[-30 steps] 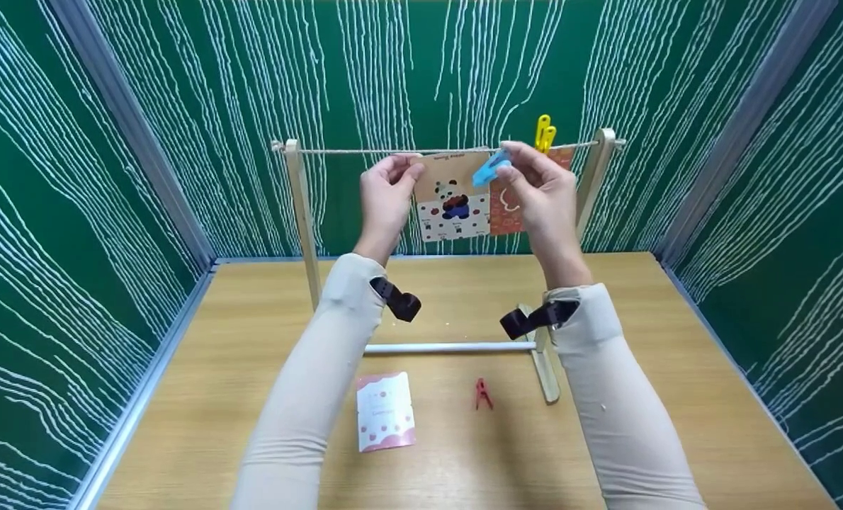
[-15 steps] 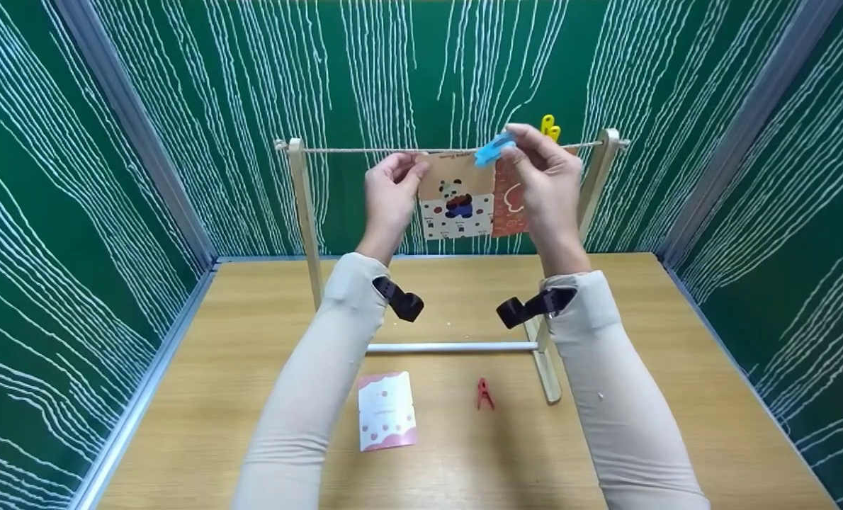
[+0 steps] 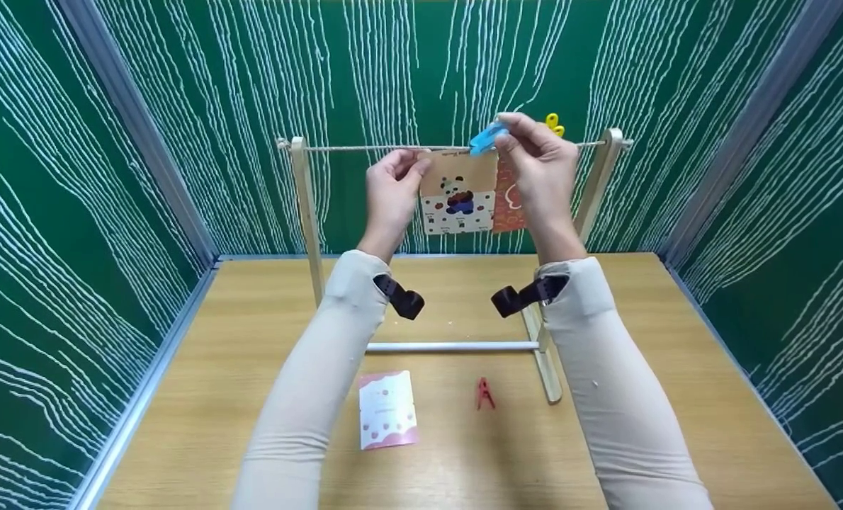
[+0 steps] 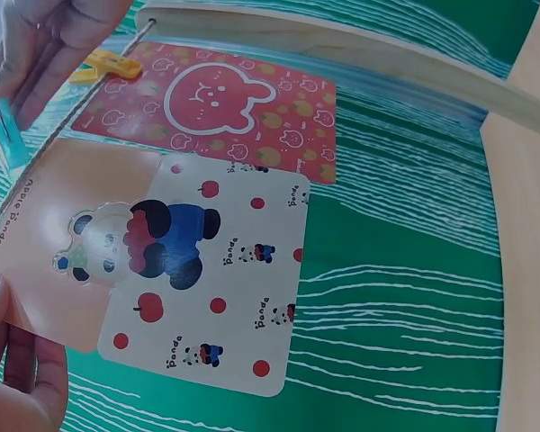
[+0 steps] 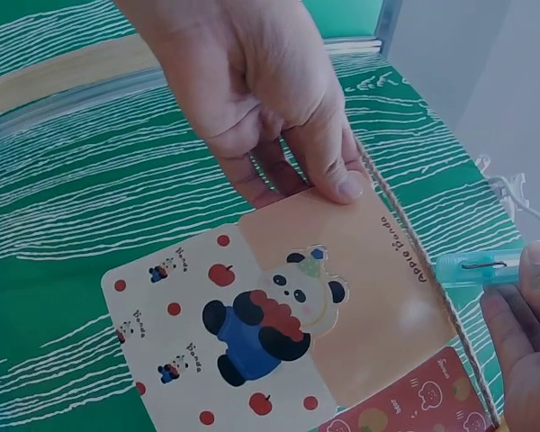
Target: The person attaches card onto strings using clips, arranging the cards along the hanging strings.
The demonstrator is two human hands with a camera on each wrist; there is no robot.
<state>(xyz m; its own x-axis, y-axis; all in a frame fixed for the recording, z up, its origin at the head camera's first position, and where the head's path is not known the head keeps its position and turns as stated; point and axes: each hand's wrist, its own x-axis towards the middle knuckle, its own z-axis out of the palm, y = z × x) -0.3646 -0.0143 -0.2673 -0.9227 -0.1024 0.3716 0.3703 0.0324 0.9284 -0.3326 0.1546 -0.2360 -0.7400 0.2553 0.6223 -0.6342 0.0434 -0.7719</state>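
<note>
My left hand [image 3: 393,195] pinches a corner of a panda card [image 3: 457,205] between thumb and fingers, with the card's top edge along a string [image 3: 351,149]. In my right hand [image 3: 545,173] a light blue clothespin [image 3: 487,138] is gripped by its handle ends. Its tip lies right at the string and the card's top edge in the right wrist view. Beside the panda card hangs a red bear-patterned card [image 4: 243,108], held on the string by a yellow clothespin [image 4: 106,65]; my right hand partly hides both in the head view.
The string runs between two wooden posts [image 3: 307,219] joined low down by a white bar [image 3: 457,346]. On the wooden table [image 3: 251,340] lie a pink-and-white card [image 3: 387,411] and a red clothespin [image 3: 484,394]. Green walls [image 3: 379,71] with white streaks enclose the table.
The right hand has raised the blue clothespin from in front of the panda card up to the string. The left hand keeps its pinch, and the card has risen slightly.
</note>
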